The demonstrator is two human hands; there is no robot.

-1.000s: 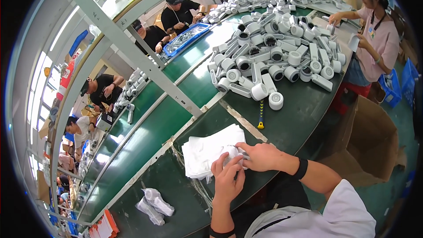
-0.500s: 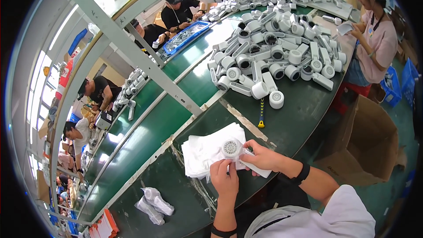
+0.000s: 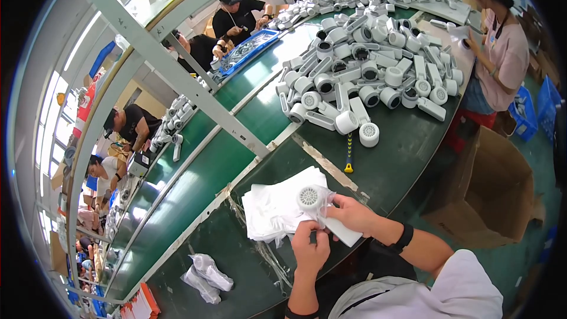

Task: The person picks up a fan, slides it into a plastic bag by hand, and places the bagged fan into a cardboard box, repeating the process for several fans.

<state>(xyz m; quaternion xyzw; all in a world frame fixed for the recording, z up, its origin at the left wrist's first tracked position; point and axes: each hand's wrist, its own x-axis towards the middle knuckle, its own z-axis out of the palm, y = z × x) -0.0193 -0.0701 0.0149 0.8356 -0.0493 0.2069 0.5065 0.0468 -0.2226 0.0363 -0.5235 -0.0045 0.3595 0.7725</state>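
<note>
A white hair dryer (image 3: 342, 231) with a round grille lies tilted in my right hand (image 3: 352, 215), whose fingers wrap around it near the neck. Thin clear plastic bag (image 3: 325, 197) material bunches by the dryer's head. My left hand (image 3: 310, 246) is closed in a pinch at the bag just below the head; its fingertips are partly hidden. Beneath the head lies a stack of white plastic bags (image 3: 271, 210) on the dark green table. Two hair dryers in clear bags (image 3: 207, 277) lie to the left of my left forearm.
A large pile of white hair dryers (image 3: 360, 65) covers the far table. A yellow-and-blue tool (image 3: 349, 156) lies before it. An open cardboard box (image 3: 481, 192) stands at right. A metal frame post (image 3: 177, 77) crosses left of centre. Co-workers (image 3: 499, 53) stand and sit around.
My left hand has slid slightly down and right along the dryer. More clear film shows beside the head. The co-worker at right has raised the white piece they hold.
</note>
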